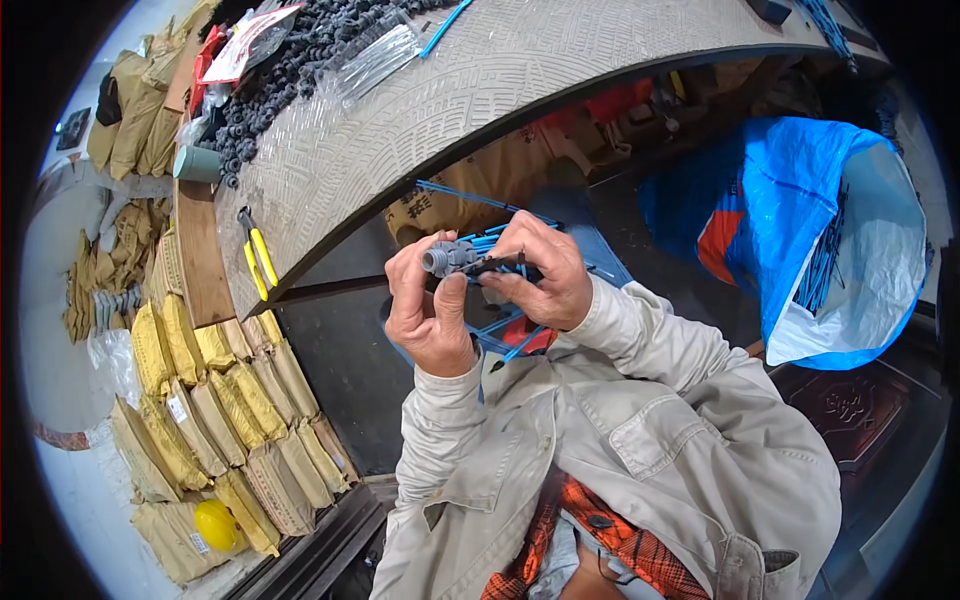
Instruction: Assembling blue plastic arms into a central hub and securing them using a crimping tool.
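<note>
My left hand [432, 318] pinches a grey plastic fitting [446, 259] with a ribbed, threaded round end between thumb and fingers. Close against it, my right hand [550, 278] grips a slim black piece [498, 266], whose far end is hidden by the fingers. Both hands meet above my lap, and the two pieces touch or nearly touch; I cannot tell if they are joined. Thin blue strands [488, 240] show behind the hands and stretch across my lap, some of them with dark ends.
A patterned table [420, 125] curves ahead, carrying a heap of dark grey fittings [290, 85], yellow-handled pliers [258, 255] and a teal cup [197, 164]. At right an open blue bag [790, 180] contains more blue strands. Wrapped packages [270, 400] are stacked at lower left.
</note>
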Available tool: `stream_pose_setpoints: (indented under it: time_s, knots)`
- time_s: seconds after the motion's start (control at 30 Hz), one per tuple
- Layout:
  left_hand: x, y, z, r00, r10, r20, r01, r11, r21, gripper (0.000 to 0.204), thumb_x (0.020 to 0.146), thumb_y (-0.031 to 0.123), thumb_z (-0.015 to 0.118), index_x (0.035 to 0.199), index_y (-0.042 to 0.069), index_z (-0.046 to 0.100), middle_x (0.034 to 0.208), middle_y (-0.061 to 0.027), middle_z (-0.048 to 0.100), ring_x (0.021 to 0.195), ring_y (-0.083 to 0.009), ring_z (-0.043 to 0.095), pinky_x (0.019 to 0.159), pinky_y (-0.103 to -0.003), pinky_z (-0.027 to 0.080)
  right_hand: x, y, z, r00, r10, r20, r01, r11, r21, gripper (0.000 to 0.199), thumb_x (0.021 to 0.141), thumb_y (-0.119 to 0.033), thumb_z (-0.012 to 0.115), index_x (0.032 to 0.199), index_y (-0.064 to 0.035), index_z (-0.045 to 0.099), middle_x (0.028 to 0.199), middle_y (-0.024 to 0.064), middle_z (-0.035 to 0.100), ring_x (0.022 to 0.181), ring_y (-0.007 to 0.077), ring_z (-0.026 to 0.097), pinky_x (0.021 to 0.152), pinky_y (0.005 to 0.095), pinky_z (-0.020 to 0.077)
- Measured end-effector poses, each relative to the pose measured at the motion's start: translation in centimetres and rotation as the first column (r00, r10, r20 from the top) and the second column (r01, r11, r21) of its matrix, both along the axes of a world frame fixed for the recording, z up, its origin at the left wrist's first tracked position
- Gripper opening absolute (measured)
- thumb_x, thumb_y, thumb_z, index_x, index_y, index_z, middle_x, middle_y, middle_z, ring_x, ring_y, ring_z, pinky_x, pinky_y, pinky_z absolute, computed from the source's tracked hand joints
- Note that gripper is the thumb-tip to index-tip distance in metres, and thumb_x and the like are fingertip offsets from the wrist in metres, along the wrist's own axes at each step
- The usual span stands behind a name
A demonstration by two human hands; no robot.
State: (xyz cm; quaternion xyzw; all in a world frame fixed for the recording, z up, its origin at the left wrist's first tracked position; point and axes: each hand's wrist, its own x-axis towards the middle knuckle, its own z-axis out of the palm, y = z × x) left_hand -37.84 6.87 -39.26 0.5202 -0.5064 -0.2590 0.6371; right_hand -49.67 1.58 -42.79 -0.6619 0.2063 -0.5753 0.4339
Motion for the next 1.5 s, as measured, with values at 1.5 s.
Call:
stream_pose_setpoints:
  time_s: [1.5]
  knots:
    - [0.0, -2.5, 1.2, 0.991, 0.121, -0.064, -0.116, 0.990, 0.080, 0.029, 0.070, 0.004, 0.072, 0.097, -0.003, 0.063, 0.083, -0.0061, 0.062, 0.071, -0.0120, 0.054, 0.064, -0.021, 0.043, -2.1, -1.0, 0.2, 0.976, -0.210, 0.058, 0.213, 0.977, -0.036, 0.040, 0.079, -0.018, 0.065, 0.112, -0.0028, 0.047, 0.101, 0.0091, 0.047, 0.079, 0.0148, 0.048, 0.072, 0.0246, 0.0407]
